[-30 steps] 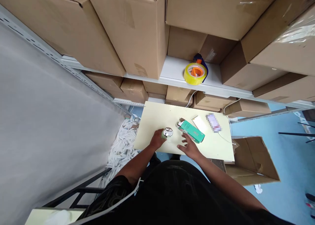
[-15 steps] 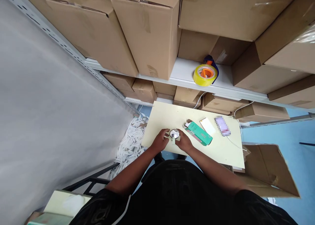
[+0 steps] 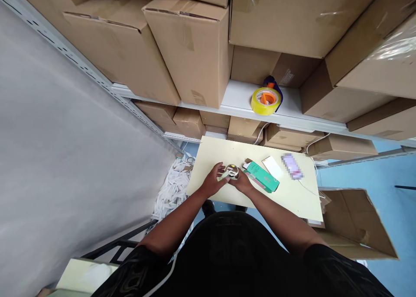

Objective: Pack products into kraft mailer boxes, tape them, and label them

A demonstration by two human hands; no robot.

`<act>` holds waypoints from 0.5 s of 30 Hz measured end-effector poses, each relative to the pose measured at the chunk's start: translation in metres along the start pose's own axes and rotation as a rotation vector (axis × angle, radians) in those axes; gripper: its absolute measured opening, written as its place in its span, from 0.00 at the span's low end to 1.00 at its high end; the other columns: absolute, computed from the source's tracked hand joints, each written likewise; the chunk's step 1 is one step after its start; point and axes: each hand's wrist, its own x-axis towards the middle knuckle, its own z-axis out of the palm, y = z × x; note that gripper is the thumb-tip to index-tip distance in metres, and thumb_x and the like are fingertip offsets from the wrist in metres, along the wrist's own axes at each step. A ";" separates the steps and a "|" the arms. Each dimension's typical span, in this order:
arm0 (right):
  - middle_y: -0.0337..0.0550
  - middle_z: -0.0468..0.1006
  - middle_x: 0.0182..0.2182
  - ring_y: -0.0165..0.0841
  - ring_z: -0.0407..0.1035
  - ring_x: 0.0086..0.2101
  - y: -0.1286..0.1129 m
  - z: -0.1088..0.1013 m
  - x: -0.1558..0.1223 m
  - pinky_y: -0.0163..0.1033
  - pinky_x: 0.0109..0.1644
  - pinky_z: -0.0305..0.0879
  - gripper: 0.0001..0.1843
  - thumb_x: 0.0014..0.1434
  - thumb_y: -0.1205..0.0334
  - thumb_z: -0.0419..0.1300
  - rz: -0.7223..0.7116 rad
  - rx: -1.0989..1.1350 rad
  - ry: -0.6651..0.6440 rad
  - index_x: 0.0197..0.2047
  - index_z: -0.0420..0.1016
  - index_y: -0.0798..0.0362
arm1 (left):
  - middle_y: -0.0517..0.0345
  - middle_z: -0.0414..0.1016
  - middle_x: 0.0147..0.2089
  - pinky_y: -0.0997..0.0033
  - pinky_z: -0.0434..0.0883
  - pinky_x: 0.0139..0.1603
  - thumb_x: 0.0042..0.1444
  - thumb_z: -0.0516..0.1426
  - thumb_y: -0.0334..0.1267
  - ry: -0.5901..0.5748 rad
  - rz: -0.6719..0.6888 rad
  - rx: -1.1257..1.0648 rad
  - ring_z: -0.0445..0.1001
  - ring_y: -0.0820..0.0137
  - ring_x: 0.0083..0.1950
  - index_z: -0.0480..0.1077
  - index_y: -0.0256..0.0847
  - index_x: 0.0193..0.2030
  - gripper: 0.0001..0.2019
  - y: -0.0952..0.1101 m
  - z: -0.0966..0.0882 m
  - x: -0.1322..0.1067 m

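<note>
Head view: a jar (image 3: 231, 172) is being gripped by the left hand (image 3: 214, 181) and right hand (image 3: 242, 182) at the front edge of the table (image 3: 286, 197).

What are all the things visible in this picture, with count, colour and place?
cardboard boxes: many, brown, stacked on shelves
shelf: one, white, behind the table
tape roll: one, yellow, on the shelf
table: one, pale yellow, before the person
carton: one, green, on the table beside the right hand
card: one, white, beyond the carton
blurred item: one, pinkish, right of the card
open box: one, brown, floor right of the table
paper strips: heap, white, floor left of the table
small container: one, silver top, between both hands
left hand: one, bare, holding the container
right hand: one, bare, holding the container
</note>
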 end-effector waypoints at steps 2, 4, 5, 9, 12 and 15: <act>0.42 0.81 0.42 0.40 0.75 0.42 -0.017 -0.004 0.001 0.49 0.49 0.74 0.30 0.47 0.51 0.72 0.072 0.119 0.059 0.52 0.73 0.49 | 0.40 0.66 0.68 0.50 0.69 0.63 0.55 0.66 0.49 -0.008 0.002 -0.083 0.69 0.55 0.66 0.55 0.43 0.71 0.40 -0.002 -0.005 -0.005; 0.41 0.80 0.37 0.38 0.74 0.38 -0.039 -0.009 -0.001 0.45 0.42 0.75 0.27 0.47 0.48 0.72 0.122 0.240 0.087 0.47 0.73 0.50 | 0.39 0.66 0.67 0.49 0.68 0.64 0.50 0.69 0.52 0.000 -0.018 -0.083 0.68 0.52 0.66 0.56 0.42 0.70 0.44 0.001 -0.005 -0.011; 0.41 0.79 0.36 0.37 0.74 0.36 -0.051 -0.011 -0.002 0.43 0.39 0.75 0.27 0.47 0.46 0.72 0.126 0.295 0.081 0.46 0.72 0.50 | 0.40 0.67 0.66 0.49 0.69 0.62 0.48 0.71 0.52 0.012 -0.036 -0.071 0.69 0.51 0.65 0.58 0.42 0.68 0.45 0.004 -0.003 -0.014; 0.41 0.79 0.36 0.37 0.73 0.36 -0.093 -0.024 -0.009 0.40 0.36 0.71 0.27 0.50 0.44 0.71 0.006 0.396 0.024 0.47 0.72 0.49 | 0.47 0.74 0.58 0.55 0.72 0.55 0.48 0.71 0.54 0.057 -0.086 -0.161 0.74 0.54 0.57 0.65 0.42 0.62 0.39 0.028 0.005 -0.021; 0.42 0.80 0.40 0.39 0.74 0.40 -0.116 -0.036 -0.012 0.42 0.41 0.72 0.25 0.56 0.41 0.66 -0.029 0.499 -0.029 0.50 0.72 0.47 | 0.46 0.77 0.55 0.56 0.74 0.51 0.52 0.68 0.57 -0.043 -0.111 -0.414 0.76 0.54 0.53 0.68 0.40 0.61 0.36 0.046 0.006 -0.021; 0.44 0.81 0.41 0.42 0.74 0.42 -0.131 -0.043 -0.012 0.45 0.43 0.72 0.25 0.55 0.42 0.66 0.019 0.612 -0.082 0.50 0.72 0.47 | 0.41 0.78 0.50 0.56 0.75 0.45 0.54 0.65 0.62 -0.239 -0.200 -0.645 0.79 0.54 0.47 0.69 0.36 0.60 0.37 0.056 0.003 -0.020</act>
